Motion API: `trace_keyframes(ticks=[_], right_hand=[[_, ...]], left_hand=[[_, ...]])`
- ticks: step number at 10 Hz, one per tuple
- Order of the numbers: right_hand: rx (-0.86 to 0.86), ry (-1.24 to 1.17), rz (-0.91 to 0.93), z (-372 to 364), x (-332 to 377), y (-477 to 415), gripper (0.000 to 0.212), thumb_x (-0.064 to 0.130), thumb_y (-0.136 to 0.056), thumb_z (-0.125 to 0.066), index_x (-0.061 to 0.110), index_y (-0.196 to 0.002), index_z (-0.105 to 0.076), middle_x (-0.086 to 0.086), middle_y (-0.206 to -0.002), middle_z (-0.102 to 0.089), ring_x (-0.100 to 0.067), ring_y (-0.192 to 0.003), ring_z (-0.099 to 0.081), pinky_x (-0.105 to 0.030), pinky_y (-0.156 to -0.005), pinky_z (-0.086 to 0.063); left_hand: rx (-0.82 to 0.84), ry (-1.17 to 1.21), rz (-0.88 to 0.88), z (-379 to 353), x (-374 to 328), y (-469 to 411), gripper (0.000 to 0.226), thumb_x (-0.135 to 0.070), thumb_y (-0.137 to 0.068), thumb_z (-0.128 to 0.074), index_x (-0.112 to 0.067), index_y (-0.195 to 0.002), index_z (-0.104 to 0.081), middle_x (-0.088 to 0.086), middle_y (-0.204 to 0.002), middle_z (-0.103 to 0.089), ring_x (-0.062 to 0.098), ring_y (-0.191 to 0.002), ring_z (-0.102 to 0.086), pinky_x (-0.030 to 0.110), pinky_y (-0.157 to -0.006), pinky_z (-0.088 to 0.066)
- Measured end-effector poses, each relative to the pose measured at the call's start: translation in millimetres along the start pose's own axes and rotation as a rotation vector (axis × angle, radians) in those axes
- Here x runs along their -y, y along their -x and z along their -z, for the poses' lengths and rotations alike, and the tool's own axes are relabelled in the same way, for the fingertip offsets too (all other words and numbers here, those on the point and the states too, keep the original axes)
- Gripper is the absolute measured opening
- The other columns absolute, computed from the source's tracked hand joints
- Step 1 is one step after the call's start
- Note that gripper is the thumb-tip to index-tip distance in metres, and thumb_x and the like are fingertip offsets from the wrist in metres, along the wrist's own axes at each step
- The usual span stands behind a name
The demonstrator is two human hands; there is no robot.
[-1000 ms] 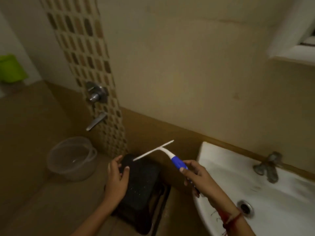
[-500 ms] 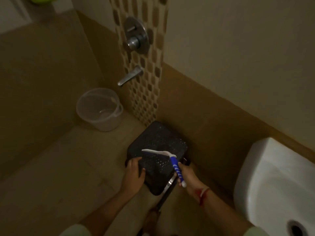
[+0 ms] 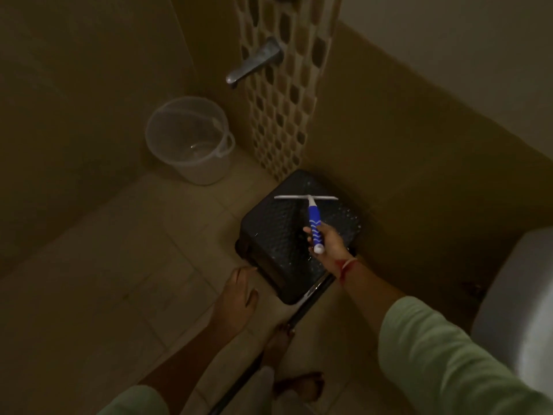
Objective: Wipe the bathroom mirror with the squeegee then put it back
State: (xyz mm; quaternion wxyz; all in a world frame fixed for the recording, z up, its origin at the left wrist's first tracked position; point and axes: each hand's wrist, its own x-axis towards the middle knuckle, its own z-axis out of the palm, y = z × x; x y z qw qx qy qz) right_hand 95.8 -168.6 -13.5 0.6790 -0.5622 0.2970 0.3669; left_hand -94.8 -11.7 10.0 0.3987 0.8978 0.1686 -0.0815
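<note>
The squeegee (image 3: 311, 208) has a blue and white handle and a thin white blade. My right hand (image 3: 327, 241) grips its handle and holds it over a black plastic stool (image 3: 278, 235), blade level and pointing away from me. My left hand (image 3: 238, 298) hangs empty, fingers loose, just left of the stool's near corner and off it. The mirror is out of view.
A clear plastic bucket (image 3: 190, 142) stands on the tiled floor in the corner under a metal tap spout (image 3: 254, 62). A white washbasin (image 3: 520, 319) juts in at the right. A dark rod (image 3: 263, 354) lies on the floor near my bare feet (image 3: 281, 339).
My view has tipped down to the floor. My right hand carried the squeegee down over the stool and levelled its blade. My left hand came off the stool and drew back.
</note>
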Motion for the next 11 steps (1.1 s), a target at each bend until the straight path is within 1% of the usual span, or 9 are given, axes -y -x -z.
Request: trace_keyframes(ticks=[1, 3, 4, 5, 6, 8, 9, 10, 11], right_hand=[[-0.019, 0.069, 0.001, 8, -18, -11, 0.027, 0.014, -0.096, -0.04, 0.013, -0.121, -0.05, -0.001, -0.098, -0.063, -0.011, -0.077, -0.057, -0.026, -0.065, -0.045], [-0.164, 0.266, 0.038, 23, -46, -33, 0.019, 0.001, -0.092, -0.045, 0.004, -0.106, -0.058, -0.01, -0.097, -0.059, -0.023, -0.09, -0.058, -0.035, -0.083, -0.049], [-0.19, 0.342, 0.05, 25, -54, -43, 0.019, -0.002, -0.091, -0.045, 0.0, -0.103, -0.059, -0.013, -0.094, -0.059, -0.023, -0.082, -0.057, -0.034, -0.075, -0.049], [-0.24, 0.345, 0.098, 25, -61, -50, 0.025, -0.004, -0.09, -0.047, -0.004, -0.113, -0.057, -0.015, -0.099, -0.058, -0.023, -0.082, -0.055, -0.032, -0.073, -0.049], [-0.26, 0.387, 0.13, 19, -62, -57, 0.022, -0.003, -0.089, -0.05, -0.002, -0.11, -0.058, -0.01, -0.093, -0.059, -0.02, -0.086, -0.053, -0.023, -0.066, -0.045], [-0.281, 0.413, 0.131, 21, -65, -65, 0.023, -0.001, -0.09, -0.05, -0.002, -0.111, -0.058, -0.019, -0.11, -0.059, -0.032, -0.103, -0.057, -0.03, -0.079, -0.044], [-0.296, 0.372, 0.124, 20, -60, -56, 0.021, -0.001, -0.088, -0.054, 0.002, -0.109, -0.059, -0.019, -0.115, -0.06, -0.029, -0.101, -0.057, -0.029, -0.079, -0.044], [-0.309, 0.289, 0.134, 27, -55, -37, 0.022, 0.0, -0.087, -0.056, 0.003, -0.109, -0.058, -0.017, -0.112, -0.059, -0.021, -0.092, -0.054, -0.022, -0.072, -0.044], [-0.276, 0.194, 0.155, 24, -53, 2, 0.015, -0.004, -0.088, -0.052, 0.008, -0.092, -0.059, -0.013, -0.096, -0.059, -0.021, -0.086, -0.054, -0.02, -0.064, -0.044]], left_hand=[[0.01, -0.003, 0.034, -1, 11, 6, 0.045, -0.002, -0.085, -0.055, -0.002, -0.128, -0.041, 0.016, -0.125, -0.046, 0.027, -0.113, -0.047, 0.033, -0.099, -0.039], [0.016, -0.038, 0.058, -5, 27, 13, 0.044, -0.002, -0.085, -0.055, -0.006, -0.127, -0.043, 0.013, -0.123, -0.047, 0.024, -0.111, -0.047, 0.025, -0.096, -0.035], [0.034, -0.065, 0.03, -8, 31, 15, 0.043, -0.004, -0.086, -0.054, -0.007, -0.128, -0.043, 0.012, -0.124, -0.046, 0.023, -0.111, -0.048, 0.028, -0.095, -0.038], [0.045, -0.064, 0.036, -13, 33, 13, 0.042, -0.004, -0.087, -0.053, -0.008, -0.128, -0.042, 0.012, -0.125, -0.046, 0.022, -0.112, -0.047, 0.028, -0.096, -0.038], [0.052, -0.069, 0.021, -18, 35, 11, 0.042, -0.004, -0.086, -0.053, -0.008, -0.127, -0.042, 0.011, -0.124, -0.046, 0.021, -0.112, -0.046, 0.022, -0.095, -0.033], [0.089, -0.076, -0.006, -28, 33, 3, 0.043, -0.005, -0.086, -0.053, -0.009, -0.127, -0.043, 0.01, -0.124, -0.046, 0.021, -0.107, -0.049, 0.02, -0.091, -0.035], [0.133, -0.106, -0.037, -28, 20, -11, 0.042, -0.006, -0.086, -0.052, -0.008, -0.128, -0.043, 0.012, -0.124, -0.046, 0.023, -0.109, -0.049, 0.027, -0.094, -0.039], [0.113, -0.053, -0.07, -24, 0, -29, 0.044, 0.0, -0.083, -0.054, -0.005, -0.126, -0.044, 0.015, -0.122, -0.048, 0.025, -0.11, -0.048, 0.027, -0.095, -0.037], [0.078, 0.015, -0.089, -14, -33, -39, 0.044, 0.002, -0.082, -0.055, -0.004, -0.125, -0.045, 0.017, -0.124, -0.047, 0.026, -0.112, -0.048, 0.02, -0.095, -0.033]])
